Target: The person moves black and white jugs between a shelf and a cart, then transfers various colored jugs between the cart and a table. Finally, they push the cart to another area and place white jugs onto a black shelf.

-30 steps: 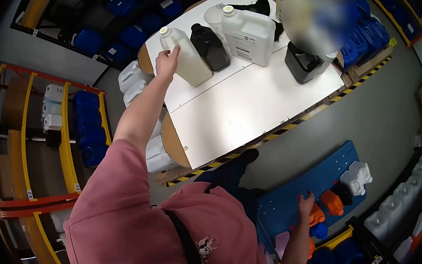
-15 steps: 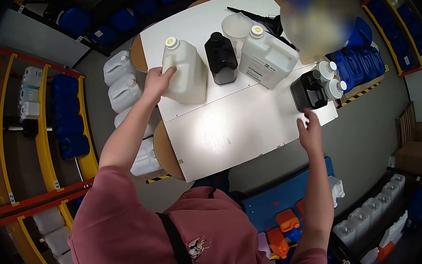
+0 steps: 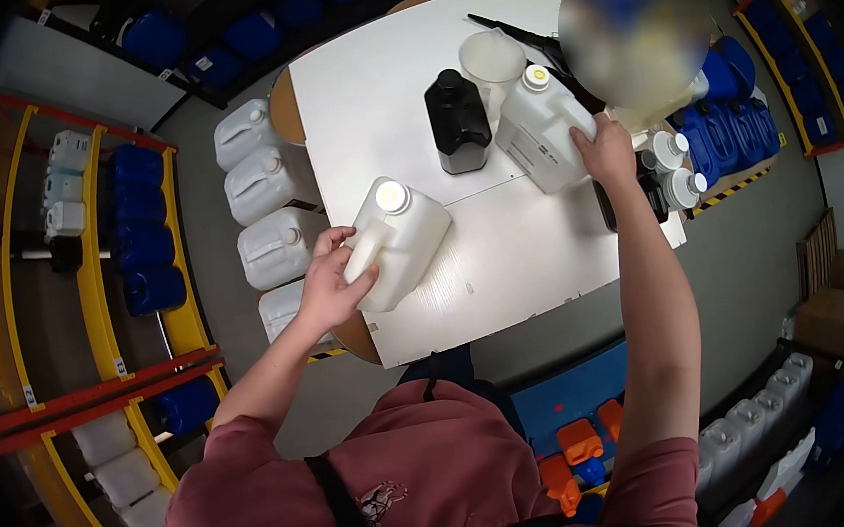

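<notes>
At the upper right, a blurred patch, contents indistinct.

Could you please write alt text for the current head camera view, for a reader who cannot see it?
A person's left hand grips a white jug by its handle, while the right hand touches a second, labelled jug. Between them on the white table stands a black container.

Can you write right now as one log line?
left hand: on nearer jug | right hand: on labelled jug | black bottle: untouched on table
</notes>
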The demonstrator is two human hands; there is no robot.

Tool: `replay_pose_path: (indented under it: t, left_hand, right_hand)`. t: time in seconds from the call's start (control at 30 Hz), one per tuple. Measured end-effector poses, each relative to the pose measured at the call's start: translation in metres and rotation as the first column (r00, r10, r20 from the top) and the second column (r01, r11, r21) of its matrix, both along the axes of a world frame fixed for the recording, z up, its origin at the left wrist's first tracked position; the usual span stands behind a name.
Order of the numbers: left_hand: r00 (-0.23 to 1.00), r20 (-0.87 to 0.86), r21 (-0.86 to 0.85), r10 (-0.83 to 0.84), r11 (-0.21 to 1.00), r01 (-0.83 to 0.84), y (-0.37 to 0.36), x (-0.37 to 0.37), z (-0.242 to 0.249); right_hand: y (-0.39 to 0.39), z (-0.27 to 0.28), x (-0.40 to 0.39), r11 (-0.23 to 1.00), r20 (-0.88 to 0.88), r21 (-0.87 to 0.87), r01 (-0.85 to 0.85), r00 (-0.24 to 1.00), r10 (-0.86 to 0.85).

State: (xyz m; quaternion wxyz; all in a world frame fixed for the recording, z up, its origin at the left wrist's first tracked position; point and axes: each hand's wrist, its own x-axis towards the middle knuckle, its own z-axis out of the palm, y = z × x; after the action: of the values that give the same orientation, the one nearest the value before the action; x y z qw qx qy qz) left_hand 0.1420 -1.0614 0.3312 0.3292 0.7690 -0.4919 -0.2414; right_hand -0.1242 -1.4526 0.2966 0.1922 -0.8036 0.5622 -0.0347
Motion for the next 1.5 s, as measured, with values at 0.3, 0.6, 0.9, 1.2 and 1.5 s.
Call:
replay_pose_path:
  t: [0.3,0.6,0.9,1.2,1.5]
  left_hand:
    - [0.963,-0.101,0.024,-0.248,0.968,0.252,-0.021,-0.054,0.017]
    - [0.786,0.012,-0.023,-0.618,0.786,0.618,-0.04,-0.152,0.031]
    - [0.436,-0.066,0.149,-0.898,0.423,0.894,-0.017,-0.337,0.005]
    - [0.175,-0.138,0.437,-0.975,0.099,0.894,0.059,-0.473,-0.087]
    - [-0.078,-0.13,0.598,-0.988,-0.141,0.789,0.104,-0.571,-0.26]
  right_hand:
    - [0.113,0.039,-0.101,0.86,0.412,0.474,0.189,0.816,-0.406]
    - [0.389,0.009,-0.311,0.661,0.617,0.532,0.53,0.292,-0.731]
    - [0.687,-0.106,-0.368,-0.061,0.143,0.945,0.32,-0.574,-0.806]
    - [0.763,-0.293,-0.36,-0.412,-0.085,0.905,-0.101,-0.995,0.056]
    - [0.78,-0.428,-0.391,-0.641,-0.067,0.74,-0.207,-0.97,0.235]
